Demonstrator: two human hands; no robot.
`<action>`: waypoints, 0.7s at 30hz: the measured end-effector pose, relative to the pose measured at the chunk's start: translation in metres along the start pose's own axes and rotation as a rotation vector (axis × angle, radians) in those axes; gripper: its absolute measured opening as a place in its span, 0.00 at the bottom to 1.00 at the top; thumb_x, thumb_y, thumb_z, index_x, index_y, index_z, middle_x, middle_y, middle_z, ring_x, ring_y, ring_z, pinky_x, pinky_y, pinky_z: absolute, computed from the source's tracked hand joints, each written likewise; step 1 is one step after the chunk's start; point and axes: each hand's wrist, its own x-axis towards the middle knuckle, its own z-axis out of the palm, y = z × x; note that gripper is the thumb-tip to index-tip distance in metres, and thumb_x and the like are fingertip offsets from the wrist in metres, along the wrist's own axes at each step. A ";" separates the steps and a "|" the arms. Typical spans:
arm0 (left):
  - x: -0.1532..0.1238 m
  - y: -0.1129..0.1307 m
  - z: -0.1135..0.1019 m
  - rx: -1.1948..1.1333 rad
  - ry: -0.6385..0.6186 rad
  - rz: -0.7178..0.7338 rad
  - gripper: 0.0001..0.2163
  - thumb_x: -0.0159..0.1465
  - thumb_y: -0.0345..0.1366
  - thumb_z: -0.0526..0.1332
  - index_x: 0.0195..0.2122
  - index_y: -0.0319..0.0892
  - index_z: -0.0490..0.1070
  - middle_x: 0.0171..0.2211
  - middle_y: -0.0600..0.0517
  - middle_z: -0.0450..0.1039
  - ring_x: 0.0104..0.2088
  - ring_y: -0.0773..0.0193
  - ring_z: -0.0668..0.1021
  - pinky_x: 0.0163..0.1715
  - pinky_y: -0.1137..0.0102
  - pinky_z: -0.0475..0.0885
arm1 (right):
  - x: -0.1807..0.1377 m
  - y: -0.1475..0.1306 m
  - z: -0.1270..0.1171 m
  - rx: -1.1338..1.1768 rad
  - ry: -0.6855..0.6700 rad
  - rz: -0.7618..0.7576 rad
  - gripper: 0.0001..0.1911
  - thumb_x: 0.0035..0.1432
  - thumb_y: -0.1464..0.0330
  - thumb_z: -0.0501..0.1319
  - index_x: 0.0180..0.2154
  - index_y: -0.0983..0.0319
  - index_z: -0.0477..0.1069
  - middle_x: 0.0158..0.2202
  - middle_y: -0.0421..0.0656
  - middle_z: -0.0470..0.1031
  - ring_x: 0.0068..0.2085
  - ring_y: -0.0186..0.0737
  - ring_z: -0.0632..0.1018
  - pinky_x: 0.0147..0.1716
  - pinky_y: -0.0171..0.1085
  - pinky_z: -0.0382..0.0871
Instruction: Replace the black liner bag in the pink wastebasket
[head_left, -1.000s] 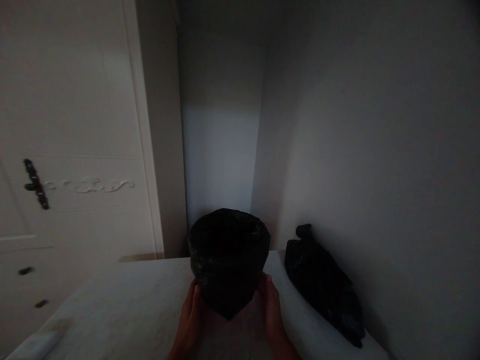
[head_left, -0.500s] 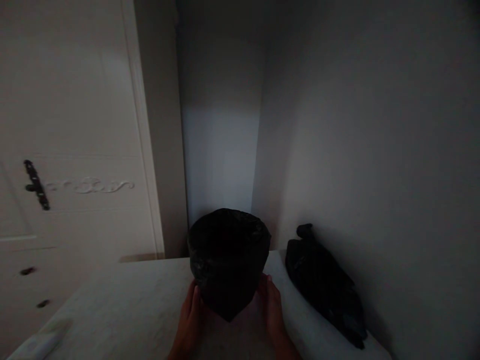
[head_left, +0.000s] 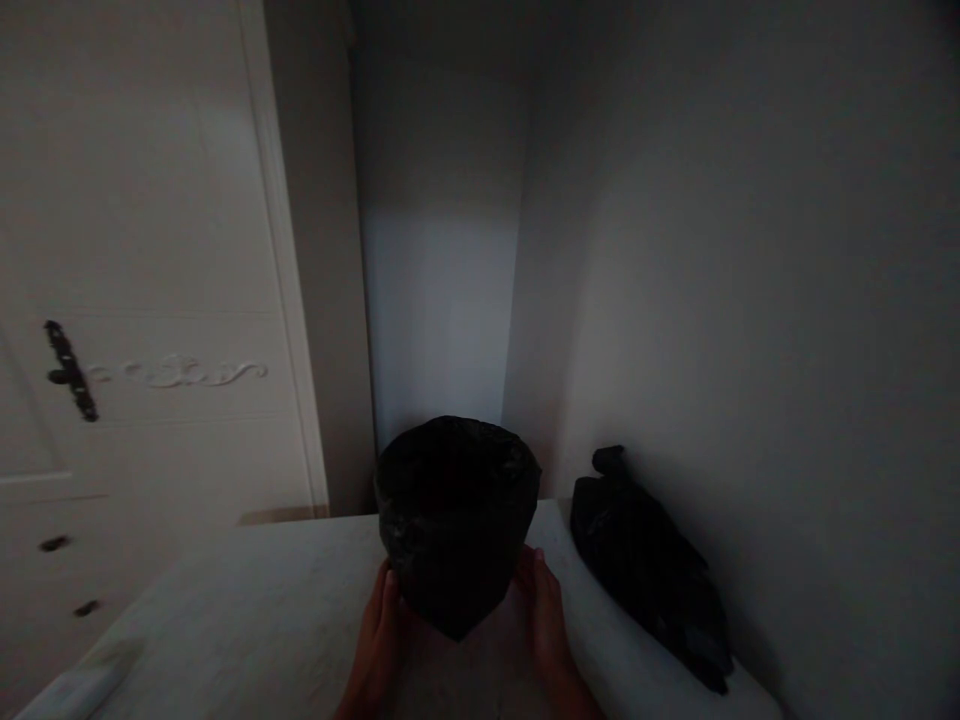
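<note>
A small black trash bin (head_left: 457,560) stands upright on the pale tabletop, with one lower corner pointing toward me. A black plastic bag (head_left: 412,515) lines it and is folded out over its rim; the inside is too dark to make out. My left hand (head_left: 381,625) is pressed against the bin's lower left side, thumb up. On the opposite side, my right hand (head_left: 544,615) holds the lower right wall in the same way. Fingers of both hands are partly hidden by the bin.
Black crumpled plastic bags (head_left: 652,580) lie along the right wall. A pale object (head_left: 79,690) sits at the table's (head_left: 247,610) front left. A white wardrobe (head_left: 172,220) with a dark handle stands at the left; walls meet in a corner behind the bin.
</note>
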 end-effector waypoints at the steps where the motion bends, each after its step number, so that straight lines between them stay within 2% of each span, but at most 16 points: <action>1: 0.000 0.000 0.000 -0.014 0.003 -0.001 0.35 0.65 0.67 0.57 0.60 0.45 0.75 0.62 0.42 0.77 0.68 0.41 0.72 0.70 0.45 0.63 | 0.000 0.000 0.000 -0.001 0.001 0.000 0.32 0.56 0.35 0.61 0.42 0.51 0.87 0.45 0.48 0.87 0.54 0.65 0.84 0.53 0.62 0.79; 8: 0.002 -0.006 0.000 -0.040 0.014 -0.005 0.34 0.66 0.65 0.57 0.62 0.45 0.73 0.64 0.41 0.76 0.67 0.41 0.73 0.67 0.45 0.67 | 0.001 0.000 0.001 -0.010 0.013 0.004 0.33 0.57 0.34 0.60 0.42 0.52 0.87 0.45 0.49 0.87 0.53 0.65 0.84 0.51 0.62 0.79; 12: 0.002 -0.008 -0.001 -0.025 0.045 -0.024 0.35 0.65 0.67 0.57 0.62 0.45 0.73 0.66 0.40 0.74 0.70 0.40 0.70 0.69 0.44 0.65 | 0.000 -0.001 0.001 -0.017 0.020 -0.012 0.32 0.56 0.34 0.60 0.41 0.51 0.87 0.44 0.49 0.87 0.52 0.65 0.84 0.50 0.62 0.80; 21: 0.000 0.002 0.003 -0.028 0.015 0.000 0.36 0.64 0.68 0.57 0.62 0.46 0.74 0.66 0.42 0.74 0.69 0.41 0.71 0.70 0.45 0.64 | 0.001 0.001 0.001 -0.012 0.033 -0.048 0.32 0.54 0.34 0.61 0.40 0.51 0.87 0.43 0.49 0.87 0.51 0.65 0.85 0.47 0.61 0.80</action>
